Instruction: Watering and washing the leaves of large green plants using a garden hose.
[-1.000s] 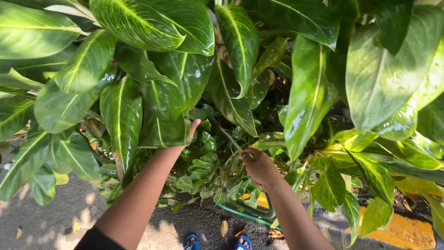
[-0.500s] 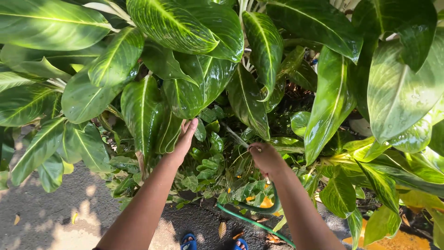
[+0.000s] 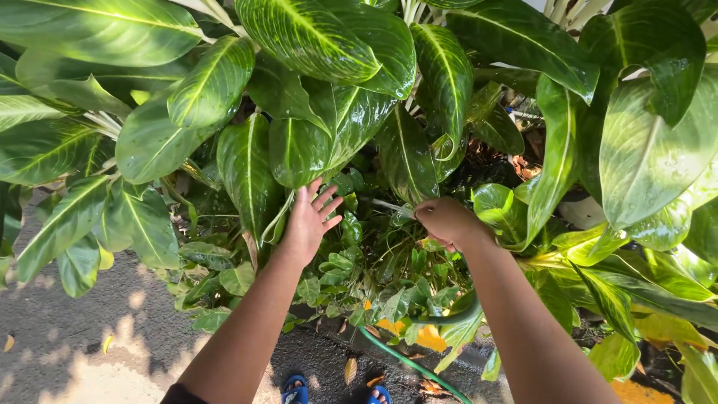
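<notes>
My left hand (image 3: 309,219) is open with fingers spread, pressing against the underside of a large striped green leaf (image 3: 314,138) and lifting it aside. My right hand (image 3: 446,222) is closed around the end of a green garden hose (image 3: 407,360), which runs down from my fist to the pavement near my feet. The hose end points into the plants, toward the small-leaved ground plants (image 3: 374,277) under the big foliage. Water from the hose is not clearly visible.
Big glossy variegated leaves (image 3: 643,150) fill the upper view, some wet. A yellow-painted curb (image 3: 407,333) edges the bed. Grey pavement (image 3: 75,344) with fallen leaves lies at lower left. My blue sandals (image 3: 295,390) show at the bottom edge.
Both hands have moved up and further into the plants. My left hand opened its fingers under the big leaf. The hose end rose with my right hand.
</notes>
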